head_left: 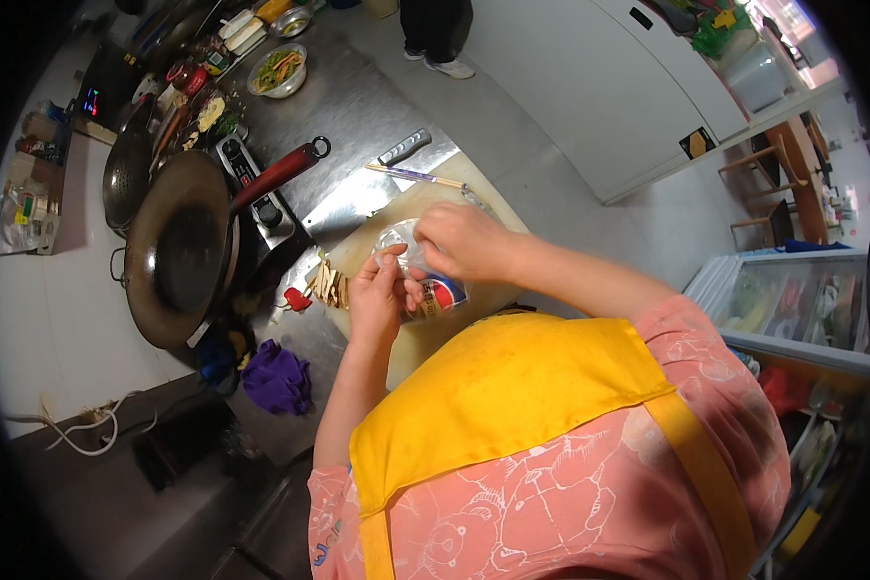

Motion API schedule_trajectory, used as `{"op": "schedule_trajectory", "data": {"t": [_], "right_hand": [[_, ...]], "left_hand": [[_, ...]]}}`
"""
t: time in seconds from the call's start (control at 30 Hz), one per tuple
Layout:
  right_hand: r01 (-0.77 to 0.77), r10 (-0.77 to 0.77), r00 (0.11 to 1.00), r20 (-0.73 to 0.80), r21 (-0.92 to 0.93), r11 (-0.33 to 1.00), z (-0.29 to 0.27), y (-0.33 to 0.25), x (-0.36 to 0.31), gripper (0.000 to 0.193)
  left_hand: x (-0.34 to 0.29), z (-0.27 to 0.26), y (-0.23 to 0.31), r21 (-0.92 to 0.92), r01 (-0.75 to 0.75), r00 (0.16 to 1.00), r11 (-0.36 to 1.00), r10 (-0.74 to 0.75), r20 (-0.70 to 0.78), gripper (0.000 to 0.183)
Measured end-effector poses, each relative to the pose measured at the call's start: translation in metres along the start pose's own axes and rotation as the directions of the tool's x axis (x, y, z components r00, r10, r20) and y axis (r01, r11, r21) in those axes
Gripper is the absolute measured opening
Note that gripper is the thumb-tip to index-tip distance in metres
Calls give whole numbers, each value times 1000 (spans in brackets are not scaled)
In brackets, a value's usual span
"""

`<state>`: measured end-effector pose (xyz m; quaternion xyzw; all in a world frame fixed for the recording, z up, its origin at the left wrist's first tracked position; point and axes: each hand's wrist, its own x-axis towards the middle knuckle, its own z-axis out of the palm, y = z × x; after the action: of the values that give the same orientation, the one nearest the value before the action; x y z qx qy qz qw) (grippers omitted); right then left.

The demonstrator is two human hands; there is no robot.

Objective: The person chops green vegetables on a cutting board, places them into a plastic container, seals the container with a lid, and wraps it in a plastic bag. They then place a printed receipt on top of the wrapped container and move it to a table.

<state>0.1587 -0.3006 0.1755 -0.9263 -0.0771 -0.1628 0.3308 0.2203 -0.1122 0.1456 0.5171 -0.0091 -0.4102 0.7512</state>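
Over a pale cutting board point(404, 356), a clear plastic packet point(438, 294) with a blue, red and yellow label is held between both hands. My left hand point(377, 290) grips its left side, thumb and fingers pinched on the film. From the other side, my right hand point(459, 240) pinches the upper part of the packet with curled fingers. What the packet contains is hard to make out. Pale sliced strips point(329, 284) lie at the board's left edge, and a red pepper piece point(298, 299) sits beside them. Chopsticks point(416, 175) rest across the far edge of the board.
A large wok point(169, 261) with a red handle point(278, 175) stands left, beside a cooker control panel point(251, 184). Beyond the board lies a grey handle point(404, 147). A bowl of cut vegetables point(277, 72) is farther back. A purple cloth point(276, 377) lies near left.
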Motion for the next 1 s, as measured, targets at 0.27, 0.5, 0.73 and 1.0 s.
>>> {"op": "schedule_trajectory", "data": {"t": [0.27,0.5,0.73,1.0], "right_hand": [[250,-257,960,114,76,965,6,-7,-39,12],[-113,130,991,-32,308,945,18,18,-1,16],[-752,336,613,715,397,527,23,32,39,22],[-713,354,690,631,511,479,25,28,40,18]], "left_hand": [[-6,7,8,482,-104,994,870,109,18,25],[-10,16,8,685,-511,506,-519,463,728,29],[1,10,-2,657,-374,339,-654,563,753,16],[-5,8,-7,703,-376,332,-604,620,711,14]]}}
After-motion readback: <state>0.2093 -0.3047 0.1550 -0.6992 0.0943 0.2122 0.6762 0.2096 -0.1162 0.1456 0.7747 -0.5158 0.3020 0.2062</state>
